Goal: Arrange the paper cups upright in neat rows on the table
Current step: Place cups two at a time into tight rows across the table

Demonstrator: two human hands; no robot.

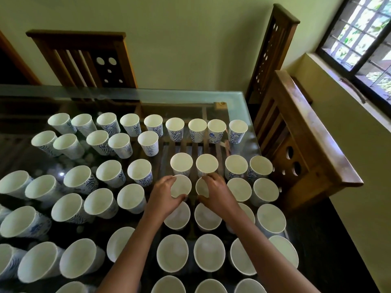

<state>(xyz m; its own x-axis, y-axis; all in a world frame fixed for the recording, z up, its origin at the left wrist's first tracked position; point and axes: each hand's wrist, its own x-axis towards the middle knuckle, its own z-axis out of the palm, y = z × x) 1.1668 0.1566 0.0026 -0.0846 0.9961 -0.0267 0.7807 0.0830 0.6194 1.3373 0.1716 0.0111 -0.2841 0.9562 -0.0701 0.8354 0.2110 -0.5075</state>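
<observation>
Nearest the camera, paper cups [178, 252] stand upright with mouths up, white inside and blue-patterned outside, in rough rows across the glass table [148, 96]; the bottom row is cut off by the frame edge. Two bare forearms come in from the bottom edge over these near rows. Left hand [164, 197] is in the middle of the table, fingers curled over the far rim and thumb on the near rim of the left-held cup [182, 187], gripping it by the mouth. Right hand [215, 193] is just beside it, fingers and thumb curled round the rim of the right-held cup [201, 188], gripping it likewise. Both held cups are upright and side by side in the same row, with two more cups to their right; can't tell if their bases touch the glass. Just beyond the hands is a row of four cups, tidy on the right side. Cups on the left half sit in looser, slanting lines. Further back is a short row of five cups on the left part, then a far row [216, 127] of nine cups near the table's back edge. Behind the table a wooden chair [84, 53] stands against the pale green wall [179, 39], a second chair [273, 49] at the far right corner, and a third chair [306, 134] along the right side. A barred window [359, 39] is at top right.
</observation>
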